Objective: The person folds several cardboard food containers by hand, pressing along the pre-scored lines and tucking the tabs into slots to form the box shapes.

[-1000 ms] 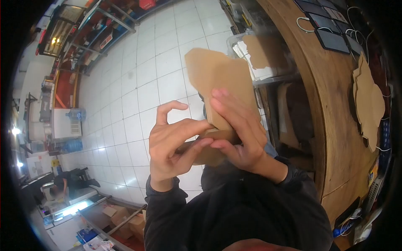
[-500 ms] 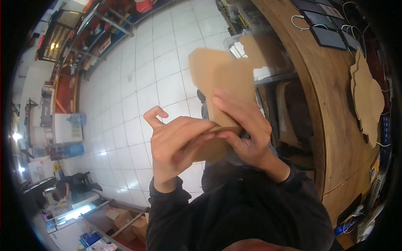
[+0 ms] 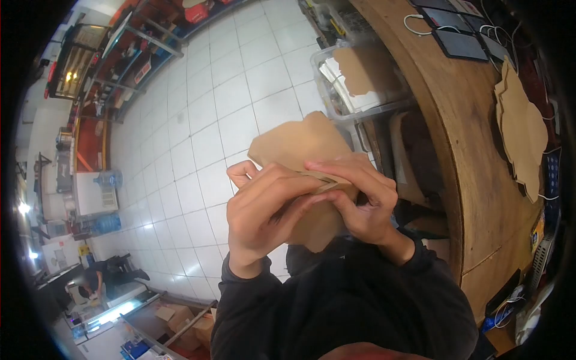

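A brown die-cut cardboard piece (image 3: pixel 300 141) is in front of my chest, bent along a line between my two hands. My left hand (image 3: pixel 264 207) pinches it from the left, thumb below and fingers above, with one finger curled apart. My right hand (image 3: pixel 366 198) grips the same fold from the right, its thumb close to the left fingertips. A broad flap rises beyond my fingers and a smaller flap (image 3: pixel 318 228) hangs beneath them. A narrow slit-like gap shows along the fold. The cardboard's underside is hidden.
On the wooden table (image 3: pixel 480 222) at right lie a stack of similar cut cardboard pieces (image 3: pixel 521 129) and several tablet-like devices (image 3: pixel 459 45) with white cables. A plastic bin (image 3: pixel 360 111) holds brown and white sheets. A person (image 3: pixel 99 279) bends over a counter at far left.
The cardboard's upper flap has swung down and to the left. My right fingers have moved down to the fold, nearer my left fingertips. The view has shifted slightly.
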`<state>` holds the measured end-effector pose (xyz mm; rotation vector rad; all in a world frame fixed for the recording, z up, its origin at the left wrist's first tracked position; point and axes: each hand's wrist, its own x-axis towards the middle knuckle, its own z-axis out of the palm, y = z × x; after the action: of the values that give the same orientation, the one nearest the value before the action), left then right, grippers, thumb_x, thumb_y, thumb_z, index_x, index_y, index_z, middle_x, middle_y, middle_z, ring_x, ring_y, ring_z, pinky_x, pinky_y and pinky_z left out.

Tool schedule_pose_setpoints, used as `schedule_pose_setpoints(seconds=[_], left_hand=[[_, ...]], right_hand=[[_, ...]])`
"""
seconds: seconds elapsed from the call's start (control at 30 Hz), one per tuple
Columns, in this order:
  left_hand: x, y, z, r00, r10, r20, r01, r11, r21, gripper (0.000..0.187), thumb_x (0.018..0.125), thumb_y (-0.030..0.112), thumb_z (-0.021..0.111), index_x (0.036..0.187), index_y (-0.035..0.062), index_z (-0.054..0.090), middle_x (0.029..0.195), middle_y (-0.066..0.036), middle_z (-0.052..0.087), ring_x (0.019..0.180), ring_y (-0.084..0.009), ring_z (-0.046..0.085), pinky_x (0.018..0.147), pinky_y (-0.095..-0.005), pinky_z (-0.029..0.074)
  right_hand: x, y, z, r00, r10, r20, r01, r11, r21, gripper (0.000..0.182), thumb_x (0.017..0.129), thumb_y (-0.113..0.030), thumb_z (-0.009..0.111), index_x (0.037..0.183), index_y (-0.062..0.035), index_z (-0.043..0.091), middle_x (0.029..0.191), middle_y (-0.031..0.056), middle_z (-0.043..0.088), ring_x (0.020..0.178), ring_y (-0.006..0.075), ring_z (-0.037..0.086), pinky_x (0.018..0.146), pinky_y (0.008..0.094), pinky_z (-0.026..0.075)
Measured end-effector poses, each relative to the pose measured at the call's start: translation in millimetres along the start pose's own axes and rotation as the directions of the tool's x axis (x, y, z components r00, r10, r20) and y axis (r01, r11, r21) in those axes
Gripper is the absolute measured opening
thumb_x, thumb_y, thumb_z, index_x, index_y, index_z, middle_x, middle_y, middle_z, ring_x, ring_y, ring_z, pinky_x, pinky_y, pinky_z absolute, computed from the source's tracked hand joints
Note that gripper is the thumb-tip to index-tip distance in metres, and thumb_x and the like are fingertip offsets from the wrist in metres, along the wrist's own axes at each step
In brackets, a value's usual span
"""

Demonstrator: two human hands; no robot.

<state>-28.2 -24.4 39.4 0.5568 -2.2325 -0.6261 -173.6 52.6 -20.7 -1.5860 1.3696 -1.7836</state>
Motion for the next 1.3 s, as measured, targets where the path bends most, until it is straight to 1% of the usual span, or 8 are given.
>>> schedule_pose_setpoints(seconds=[0.17,0.3,0.4,0.6,0.67,0.9,1.07,1.3], left_hand=[[2,11,3,1.0,-0.004,0.006,0.003,0.996,0.089,0.022,0.065,0.004,0.079,0.084,0.0094,0.069,0.074,0.001,0.066,0.064,-0.0115,0.059,0.064,-0.0268,0.025],[5,26,17,0.991,0.078,-0.108,-0.028,0.914,0.404,0.026,0.066,0.0,0.074,0.091,0.0061,0.072,0.077,-0.001,0.069,0.065,-0.0149,0.063,0.066,-0.0276,0.045],[-4,31,28,0.934,0.312,0.176,-0.356,0.753,0.554,0.018,0.072,0.008,0.071,0.09,0.0129,0.072,0.085,0.001,0.071,0.071,-0.011,0.064,0.087,-0.0331,0.03],[0,57,79,0.728,0.494,0.476,-0.685,0.565,0.46,0.023,0.084,0.025,0.062,0.105,0.0186,0.07,0.108,0.001,0.067,0.102,-0.0074,0.061,0.095,-0.0388,0.023],[13,72,78,0.779,0.411,0.473,-0.445,0.894,-0.044,0.033,0.087,0.036,0.063,0.11,0.0125,0.067,0.114,-0.001,0.066,0.108,-0.0094,0.058,0.101,-0.0394,0.019],[47,14,61,0.978,0.207,-0.005,-0.207,0.977,-0.047,0.046,0.09,0.036,0.058,0.125,0.0067,0.058,0.131,-0.014,0.055,0.124,-0.0252,0.048,0.1,-0.0391,0.031],[74,-5,90,0.925,-0.15,0.349,0.371,0.55,-0.748,0.059,0.087,0.026,0.065,0.136,0.001,0.043,0.132,-0.016,0.05,0.12,-0.0218,0.049,0.096,-0.035,0.04],[54,-12,138,0.925,-0.328,0.191,0.346,0.522,-0.779,0.047,0.089,0.015,0.066,0.128,-0.0028,0.045,0.119,-0.012,0.057,0.109,-0.0188,0.055,0.092,-0.0306,0.044]], right_hand=[[2,6,-3,1.0,-0.029,0.001,0.029,1.0,0.006,0.043,0.075,-0.002,0.073,0.117,-0.0017,0.064,0.117,0.0132,0.066,0.111,0.0279,0.061,0.098,0.0398,0.043],[6,-11,-23,0.991,0.049,0.122,-0.052,0.998,0.02,0.077,0.085,-0.016,0.068,0.148,-0.0048,0.025,0.155,0.0212,0.017,0.143,0.0354,0.019,0.115,0.0425,0.019],[-14,-11,-36,0.937,0.326,0.129,-0.321,0.652,0.687,0.087,0.089,-0.029,0.067,0.15,-0.0042,0.01,0.15,0.0204,0.022,0.14,0.0282,0.023,0.114,0.0406,0.022],[-56,-2,-69,0.708,0.591,-0.386,-0.418,0.792,0.445,0.056,0.091,-0.024,0.064,0.135,0.0013,0.039,0.126,0.013,0.051,0.117,0.0172,0.047,0.098,0.0303,0.039],[-64,-15,-96,0.555,0.701,-0.448,-0.476,0.709,0.521,0.046,0.09,-0.025,0.066,0.124,0.0018,0.05,0.116,0.0104,0.058,0.104,0.0155,0.056,0.089,0.0292,0.046],[-90,-64,-181,0.576,0.522,-0.629,-0.364,0.853,0.374,0.045,0.087,-0.017,0.068,0.121,0.004,0.048,0.112,0.0139,0.06,0.097,0.0207,0.063,0.082,0.0335,0.053],[-103,-67,-207,0.561,0.641,-0.524,-0.517,0.766,0.383,0.049,0.084,-0.022,0.069,0.12,0.0067,0.053,0.109,0.0155,0.063,0.094,0.0196,0.065,0.079,0.0295,0.053],[-104,-24,-185,0.692,0.68,-0.244,-0.06,0.39,0.919,0.046,0.094,-0.023,0.053,0.13,0.0056,0.046,0.123,0.0139,0.059,0.103,0.0198,0.063,0.083,0.031,0.053]])
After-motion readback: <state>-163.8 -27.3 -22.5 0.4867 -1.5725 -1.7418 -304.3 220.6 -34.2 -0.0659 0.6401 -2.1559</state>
